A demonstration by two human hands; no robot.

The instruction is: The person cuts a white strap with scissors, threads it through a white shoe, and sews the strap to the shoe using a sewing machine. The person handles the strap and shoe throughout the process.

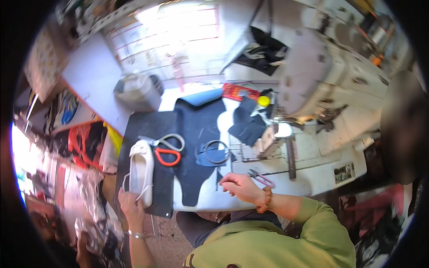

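Observation:
A white flat shoe [142, 172] with a bow at its toe lies on the dark mat at the left. My left hand [131, 204] is closed at its heel end, where a thin white strap or cord loops out. To the right, over the table's front edge, hangs my right hand [241, 187] with curled fingers; anything inside them is hidden. Just beyond that hand rest small pink-handled scissors [262, 179]. Larger scissors [168, 152] with a grey and an orange handle loop lie beside the shoe, near a ring-shaped roll [215, 152] on dark blue scraps.
A sewing machine [308, 76] fills the right of the white table [210, 203]. Dark sheet material [192, 129] spreads across the middle. A whitish plastic container [138, 91] stands behind the mat [127, 134]. Dark scraps [248, 125] and a yellow round item [263, 101] lie beside the machine.

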